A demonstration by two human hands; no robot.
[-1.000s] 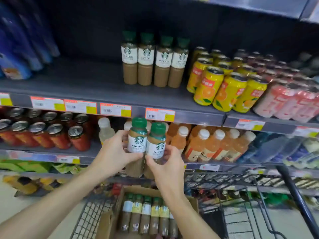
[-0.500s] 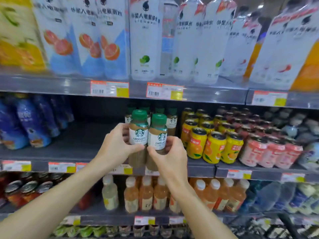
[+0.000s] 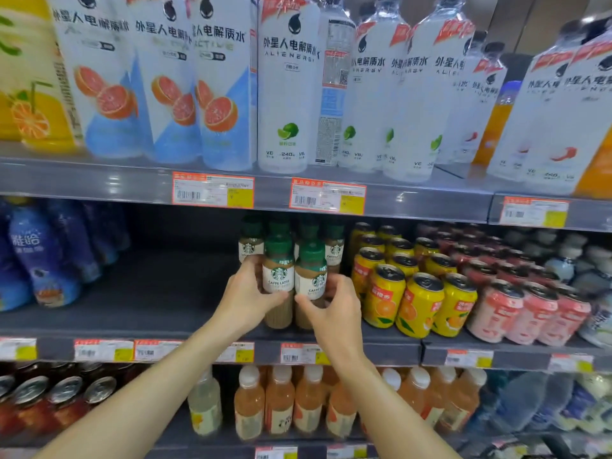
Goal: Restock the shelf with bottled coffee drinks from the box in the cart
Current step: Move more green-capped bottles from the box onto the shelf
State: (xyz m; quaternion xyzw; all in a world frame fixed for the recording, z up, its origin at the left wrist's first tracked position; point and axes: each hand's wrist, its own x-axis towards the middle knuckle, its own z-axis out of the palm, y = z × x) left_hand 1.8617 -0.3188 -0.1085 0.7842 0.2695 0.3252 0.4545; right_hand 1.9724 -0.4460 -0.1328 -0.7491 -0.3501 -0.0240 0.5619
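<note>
Two green-capped caffe latte bottles stand side by side over the dark middle shelf [image 3: 139, 313]. My left hand [image 3: 245, 296] grips the left bottle [image 3: 279, 276]. My right hand [image 3: 334, 309] grips the right bottle [image 3: 311, 279]. Both bottles sit upright, near the shelf's front, with their bases at or just above the shelf surface. Several more coffee bottles [image 3: 251, 245] stand in a row right behind them, partly hidden. The cart and its box are out of view.
Yellow orange-drink cans [image 3: 419, 304] crowd the shelf just right of my right hand, with pink cans [image 3: 526, 313] beyond. Blue bottles [image 3: 39, 260] stand at far left. Tall white electrolyte-water bottles [image 3: 288, 84] fill the shelf above. Orange tea bottles [image 3: 280, 402] sit below.
Both hands have carried the two bottles up from over the cart and forward into the middle shelf, close to the row at the back. My view has tilted upward.
</note>
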